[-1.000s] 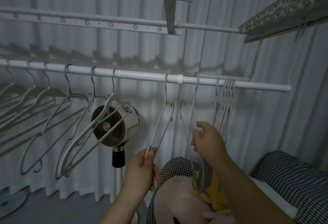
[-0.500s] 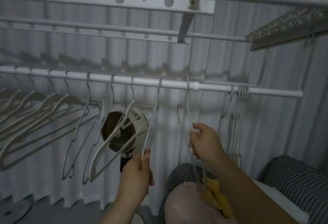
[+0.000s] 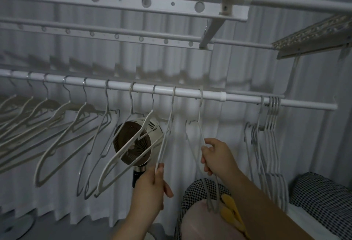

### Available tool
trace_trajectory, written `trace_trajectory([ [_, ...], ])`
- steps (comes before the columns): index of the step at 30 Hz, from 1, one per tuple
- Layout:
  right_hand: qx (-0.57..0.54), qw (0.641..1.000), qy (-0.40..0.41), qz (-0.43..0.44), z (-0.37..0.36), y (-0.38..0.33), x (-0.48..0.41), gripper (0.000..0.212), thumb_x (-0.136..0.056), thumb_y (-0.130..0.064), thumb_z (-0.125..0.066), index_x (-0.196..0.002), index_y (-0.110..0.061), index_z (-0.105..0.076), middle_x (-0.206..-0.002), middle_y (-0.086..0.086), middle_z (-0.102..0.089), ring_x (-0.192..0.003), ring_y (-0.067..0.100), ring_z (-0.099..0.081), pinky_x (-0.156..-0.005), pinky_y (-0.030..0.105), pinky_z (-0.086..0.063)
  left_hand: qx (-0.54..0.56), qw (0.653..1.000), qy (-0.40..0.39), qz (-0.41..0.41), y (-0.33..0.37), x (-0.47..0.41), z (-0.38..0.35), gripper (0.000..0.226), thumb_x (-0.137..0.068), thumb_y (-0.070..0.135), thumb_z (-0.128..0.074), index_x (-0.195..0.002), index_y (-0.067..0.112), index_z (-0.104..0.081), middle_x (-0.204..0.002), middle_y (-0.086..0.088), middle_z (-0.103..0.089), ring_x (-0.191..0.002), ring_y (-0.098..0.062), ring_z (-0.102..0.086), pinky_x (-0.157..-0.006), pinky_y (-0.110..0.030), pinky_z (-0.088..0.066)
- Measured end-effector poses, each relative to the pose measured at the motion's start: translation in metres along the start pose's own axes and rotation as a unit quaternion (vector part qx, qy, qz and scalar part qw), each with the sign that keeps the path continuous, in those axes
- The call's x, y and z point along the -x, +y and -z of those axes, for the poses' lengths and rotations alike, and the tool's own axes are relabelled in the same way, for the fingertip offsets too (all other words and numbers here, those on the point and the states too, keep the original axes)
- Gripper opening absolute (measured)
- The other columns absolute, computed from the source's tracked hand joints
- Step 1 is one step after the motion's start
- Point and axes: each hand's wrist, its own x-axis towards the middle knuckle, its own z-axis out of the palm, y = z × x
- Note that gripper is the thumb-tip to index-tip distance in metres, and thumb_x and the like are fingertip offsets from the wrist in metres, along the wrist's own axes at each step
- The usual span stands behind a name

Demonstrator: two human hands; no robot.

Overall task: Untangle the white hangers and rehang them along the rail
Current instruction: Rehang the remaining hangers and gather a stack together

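Both hangers sit further right along rail [image 3: 190,93] than before. Left hand [image 3: 152,184] grip pinches one hanger [image 3: 167,131]; right hand [image 3: 217,156] grip clasps next hanger [image 3: 200,125]. Fan [image 3: 133,140] lettering unreadable.

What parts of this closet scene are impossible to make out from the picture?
All in the head view:
- Bunched hangers at the rail's right end: count unclear, they overlap.
- Leftmost hangers: cut off by the left edge.
- Fan: its stand is hidden behind the left hand.
- Hanger in the right hand: its lower end is blurred.
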Motion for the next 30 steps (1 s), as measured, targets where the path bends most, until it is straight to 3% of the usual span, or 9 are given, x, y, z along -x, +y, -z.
trace_trajectory([
  [6,0.001,1.000,0.003,0.011,-0.006,0.002,-0.003,0.033,-0.095,-0.010,-0.039,-0.127,-0.006,-0.047,-0.060,0.005,-0.051,-0.041,0.013,-0.042,-0.029,0.014,-0.034,-0.007,1.000,-0.004,0.007,-0.008,-0.007,0.001,0.032,-0.098,0.021,-0.031,-0.116,0.007,-0.054,-0.039,0.002,-0.054,-0.026,-0.002,-0.043,-0.033,-0.011,-0.034],
  [10,-0.002,1.000,0.006,0.012,-0.010,0.004,-0.005,0.030,-0.095,-0.010,-0.040,-0.124,-0.007,-0.050,-0.059,0.005,-0.051,-0.029,0.005,-0.042,-0.029,0.014,-0.033,-0.029,0.999,-0.016,-0.008,-0.012,-0.010,-0.001,0.030,-0.098,0.017,-0.030,-0.114,0.009,-0.054,-0.032,0.004,-0.052,-0.036,0.002,-0.050,-0.042,-0.007,-0.037],
  [14,-0.004,1.000,-0.002,0.027,-0.015,0.004,-0.007,0.031,-0.096,-0.009,-0.039,-0.125,-0.005,-0.049,-0.059,0.004,-0.050,-0.025,-0.001,-0.042,-0.029,0.012,-0.033,-0.019,1.000,-0.017,-0.017,-0.012,-0.011,-0.001,0.017,-0.098,0.016,-0.030,-0.098,0.019,-0.047,-0.030,0.005,-0.052,-0.047,-0.009,-0.051,-0.043,-0.008,-0.037],
  [21,0.010,1.000,0.007,0.028,-0.015,0.005,-0.006,0.034,-0.096,-0.011,-0.039,-0.129,-0.006,-0.046,-0.060,0.002,-0.050,-0.033,0.003,-0.046,-0.030,0.013,-0.035,-0.032,0.998,-0.037,-0.028,-0.010,-0.009,-0.005,0.024,-0.098,0.018,-0.029,-0.080,0.030,-0.041,-0.047,0.002,-0.055,-0.030,0.001,-0.047,-0.043,-0.009,-0.037],
  [26,0.006,1.000,0.010,0.022,-0.014,0.006,-0.005,0.032,-0.096,-0.011,-0.038,-0.126,-0.006,-0.048,-0.060,0.003,-0.050,-0.038,0.007,-0.044,-0.030,0.014,-0.035,-0.033,0.998,-0.035,-0.033,-0.007,-0.007,-0.008,0.033,-0.098,0.017,-0.031,-0.071,0.035,-0.038,-0.043,0.004,-0.053,-0.042,0.007,-0.053,-0.049,-0.005,-0.038],
  [30,0.006,0.999,0.017,0.027,-0.011,0.006,-0.001,0.032,-0.096,-0.010,-0.037,-0.126,-0.003,-0.048,-0.060,0.003,-0.049,-0.038,0.006,-0.046,-0.029,0.013,-0.035,-0.039,0.998,-0.035,-0.038,-0.007,-0.007,-0.008,0.034,-0.098,0.017,-0.032,-0.069,0.034,-0.039,-0.039,0.004,-0.052,-0.039,0.005,-0.051,-0.048,-0.008,-0.037],
])
